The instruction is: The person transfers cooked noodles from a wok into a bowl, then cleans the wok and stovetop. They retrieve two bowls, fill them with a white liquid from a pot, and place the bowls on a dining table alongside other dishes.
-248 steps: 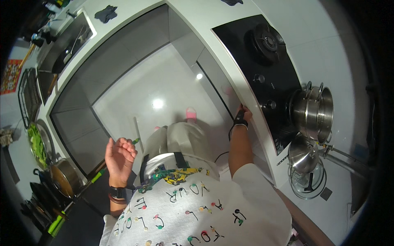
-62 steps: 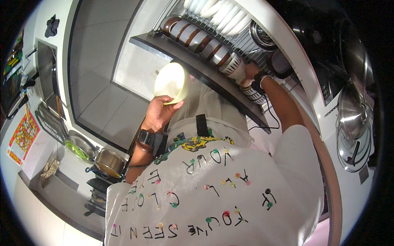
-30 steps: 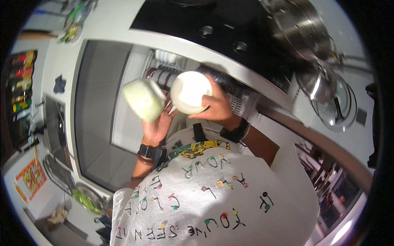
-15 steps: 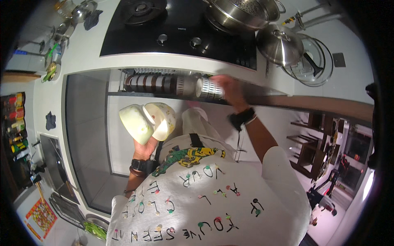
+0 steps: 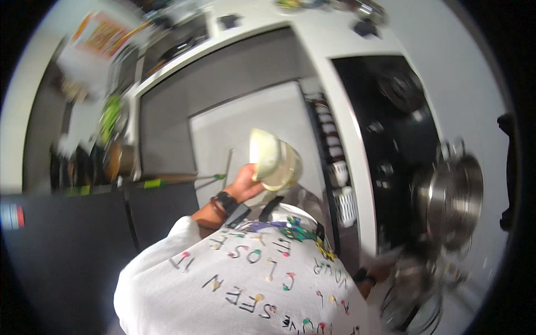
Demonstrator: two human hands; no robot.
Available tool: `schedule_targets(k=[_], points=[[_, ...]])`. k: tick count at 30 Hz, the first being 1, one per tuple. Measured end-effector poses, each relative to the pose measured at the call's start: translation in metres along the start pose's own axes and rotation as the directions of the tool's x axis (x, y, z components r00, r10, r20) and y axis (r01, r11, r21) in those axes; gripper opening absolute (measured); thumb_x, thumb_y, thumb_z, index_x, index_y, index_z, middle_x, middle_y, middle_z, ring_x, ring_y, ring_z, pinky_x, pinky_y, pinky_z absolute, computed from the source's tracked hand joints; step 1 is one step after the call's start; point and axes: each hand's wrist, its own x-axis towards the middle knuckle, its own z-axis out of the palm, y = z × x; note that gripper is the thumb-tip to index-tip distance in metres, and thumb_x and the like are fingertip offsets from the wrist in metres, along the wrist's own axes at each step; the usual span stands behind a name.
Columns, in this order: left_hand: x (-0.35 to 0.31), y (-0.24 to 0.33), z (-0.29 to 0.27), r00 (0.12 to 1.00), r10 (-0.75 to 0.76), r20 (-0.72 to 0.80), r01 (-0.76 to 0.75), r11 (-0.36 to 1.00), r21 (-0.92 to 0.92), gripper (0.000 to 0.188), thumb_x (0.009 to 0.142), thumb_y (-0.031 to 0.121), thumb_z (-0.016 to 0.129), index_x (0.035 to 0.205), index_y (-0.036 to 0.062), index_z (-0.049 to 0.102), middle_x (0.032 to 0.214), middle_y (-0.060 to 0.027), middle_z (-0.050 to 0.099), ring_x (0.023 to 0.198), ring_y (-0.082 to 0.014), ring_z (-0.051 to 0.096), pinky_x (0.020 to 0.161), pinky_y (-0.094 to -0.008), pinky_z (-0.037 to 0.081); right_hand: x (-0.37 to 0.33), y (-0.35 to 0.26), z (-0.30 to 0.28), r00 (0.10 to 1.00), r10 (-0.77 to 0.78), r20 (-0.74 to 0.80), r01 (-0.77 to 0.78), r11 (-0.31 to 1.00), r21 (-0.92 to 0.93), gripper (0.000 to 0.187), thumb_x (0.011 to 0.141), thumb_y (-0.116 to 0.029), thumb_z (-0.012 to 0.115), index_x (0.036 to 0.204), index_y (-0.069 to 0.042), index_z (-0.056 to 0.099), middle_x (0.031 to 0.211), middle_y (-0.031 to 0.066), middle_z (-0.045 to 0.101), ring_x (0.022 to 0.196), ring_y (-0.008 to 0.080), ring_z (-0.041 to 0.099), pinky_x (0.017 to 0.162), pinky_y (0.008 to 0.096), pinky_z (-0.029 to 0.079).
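Left hand (image 5: 247, 183) grips two bowls (image 5: 272, 159) left of the drawer (image 5: 328, 176) edge, floor (image 5: 223, 125) stretching far and left. Near right, right hand (image 5: 381, 273) blurs beside the lid (image 5: 411, 279); grip unclear.

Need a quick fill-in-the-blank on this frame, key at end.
1. The bare left hand holds ____ pale yellow-green round bowls.
2. The flat rectangular hob under the round shiny steel pot is ____ in colour.
3. The long dark-edged dish drawer is ____, not shut.

Missing words: two; black; open.
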Motion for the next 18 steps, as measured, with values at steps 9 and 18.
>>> schedule_targets(k=[9, 18], points=[[-0.014, -0.034, 0.009, 0.957, 0.088, -0.276, -0.124, 0.985, -0.116, 0.036, 0.098, 0.014, 0.051, 0.127, -0.0063, 0.054, 0.124, -0.0187, 0.061, 0.114, -0.0305, 0.062, 0.101, -0.0462, 0.051, 0.028, -0.049, -0.008, 0.982, -0.052, 0.181, 0.021, 0.985, 0.168, 0.045, 0.083, -0.048, 0.066, 0.099, -0.006, 0.067, 0.091, 0.0140, 0.069, 0.085, 0.0308, 0.066, 0.069, 0.0445, 0.048], [-0.012, -0.021, -0.029, 0.905, 0.171, -0.388, -0.178, 0.984, 0.019, 0.052, 0.098, 0.038, 0.054, 0.142, 0.0097, 0.048, 0.147, -0.0120, 0.046, 0.136, -0.0338, 0.041, 0.114, -0.0586, 0.030, 0.052, -0.054, -0.001, 0.775, -0.455, 0.438, 0.580, 0.787, -0.209, 0.050, 0.081, -0.040, 0.070, 0.112, -0.001, 0.062, 0.097, 0.0171, 0.068, 0.096, 0.0346, 0.065, 0.083, 0.0467, 0.049]])
